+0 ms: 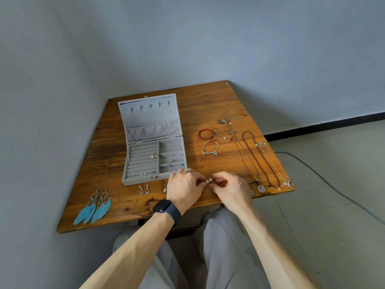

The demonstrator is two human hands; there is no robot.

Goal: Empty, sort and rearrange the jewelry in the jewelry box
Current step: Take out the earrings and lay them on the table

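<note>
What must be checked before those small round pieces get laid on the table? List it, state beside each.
1. Left hand pinches the small round pieces: ok.
2. Right hand pinches them too: ok.
3. Pieces matched or joined: cannot tell, too small.
4. Jewelry box lid open: ok.
5. Box emptied: not ok; a bangle and studs lie inside.
6. Bare table beside the drop earrings: ok.
</note>
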